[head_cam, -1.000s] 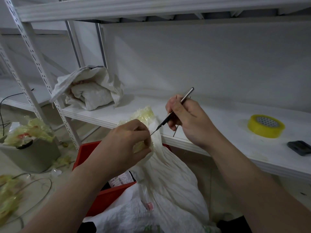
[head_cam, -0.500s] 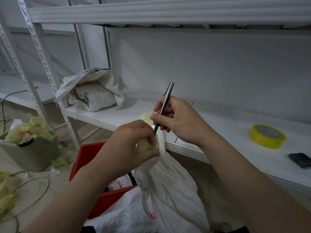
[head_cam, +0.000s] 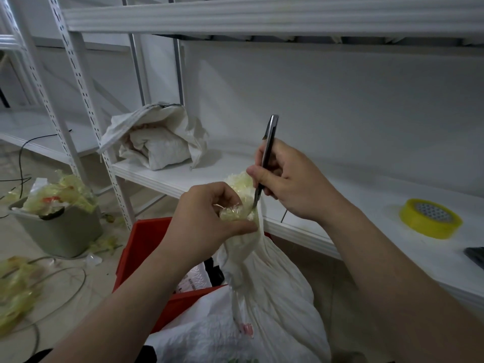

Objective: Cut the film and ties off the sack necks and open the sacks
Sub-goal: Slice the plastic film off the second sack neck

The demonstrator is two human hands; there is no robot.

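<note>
White steel rack (head_cam: 199, 176): one, with two boards in view.
Woven sacks: three. One open sack (head_cam: 157, 142) lies on the lower board, one tied sack (head_cam: 275, 284) stands before the rack, and one flat sack (head_cam: 204, 339) lies below it.
Red crate (head_cam: 138, 247): one, on the floor beside the tied sack.
Grey bin (head_cam: 60, 231): one, at left, heaped with yellowish scraps.
Left hand (head_cam: 207, 221): fingers curled round the tied sack's neck.
Right hand (head_cam: 290, 187): pinches the knife.
Tape roll (head_cam: 429, 218): one, yellow, on the board.
Film (head_cam: 235, 213): one yellowish wad on the neck.
Knife (head_cam: 269, 142): one, slim, tip at the film.
</note>
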